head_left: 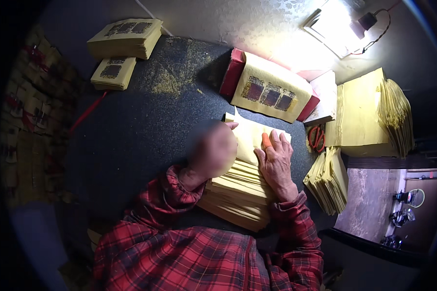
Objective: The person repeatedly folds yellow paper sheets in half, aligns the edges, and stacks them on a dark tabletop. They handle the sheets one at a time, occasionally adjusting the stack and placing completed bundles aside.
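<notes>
A thick stack of folded yellow paper [235, 191] lies on the dark tabletop in front of me, its layers fanned toward my body. On its far end rests a smooth yellow sheet [247, 138], one pointed corner sticking up. My right hand [278, 165] presses on this sheet from the right, fingers stretched out, with an orange cover on one finger. My left hand [212, 150] is at the sheet's left edge. A blurred patch covers most of it; only a fingertip shows, so its grip is hidden.
Beyond the stack stands a red box [234, 70] draped with printed yellow paper [247, 72]. To the right are red-handled scissors [317, 139], a tall yellow paper stack [359, 111] and a smaller fanned bundle [331, 179]. Printed stacks [124, 43] sit far left. A bright lamp [364, 24] hangs far right.
</notes>
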Demonstrator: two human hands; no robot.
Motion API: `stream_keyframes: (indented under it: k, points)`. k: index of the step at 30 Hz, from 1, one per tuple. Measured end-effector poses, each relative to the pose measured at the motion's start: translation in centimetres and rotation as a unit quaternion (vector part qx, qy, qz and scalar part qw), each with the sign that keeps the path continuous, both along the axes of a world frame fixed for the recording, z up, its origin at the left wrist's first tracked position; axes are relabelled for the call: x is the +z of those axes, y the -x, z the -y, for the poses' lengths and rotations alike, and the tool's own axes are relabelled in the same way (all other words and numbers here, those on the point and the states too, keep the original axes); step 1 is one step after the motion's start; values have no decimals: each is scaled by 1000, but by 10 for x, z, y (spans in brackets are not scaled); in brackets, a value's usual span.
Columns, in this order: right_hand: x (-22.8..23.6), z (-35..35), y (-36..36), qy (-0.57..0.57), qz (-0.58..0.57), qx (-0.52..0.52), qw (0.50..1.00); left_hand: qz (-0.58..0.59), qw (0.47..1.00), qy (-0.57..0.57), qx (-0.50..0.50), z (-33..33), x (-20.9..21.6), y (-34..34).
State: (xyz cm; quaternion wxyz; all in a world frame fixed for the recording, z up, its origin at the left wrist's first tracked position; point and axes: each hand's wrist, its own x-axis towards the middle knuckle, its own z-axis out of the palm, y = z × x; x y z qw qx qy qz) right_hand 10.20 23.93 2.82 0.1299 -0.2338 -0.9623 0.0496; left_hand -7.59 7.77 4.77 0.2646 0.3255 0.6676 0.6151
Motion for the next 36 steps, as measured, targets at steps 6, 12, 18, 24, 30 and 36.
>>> stream_keyframes:
  k: [6,12,18,24,30,36]
  points:
    - [5,4,-4,19,-53,12,998,-27,1000,3,-13,3,5,-1]
    - [15,2,-2,16,-69,13,997,-58,998,24,-32,-2,10,6]
    - [33,-3,-1,-15,-102,26,994,55,997,1,-46,4,16,26]
    - [41,-5,-10,-32,-70,18,997,83,990,-108,38,36,55,77]
    - [44,22,-12,18,21,35,999,-60,980,-121,148,61,92,108]
    - [63,38,0,63,-80,90,991,16,968,-204,142,47,109,91]
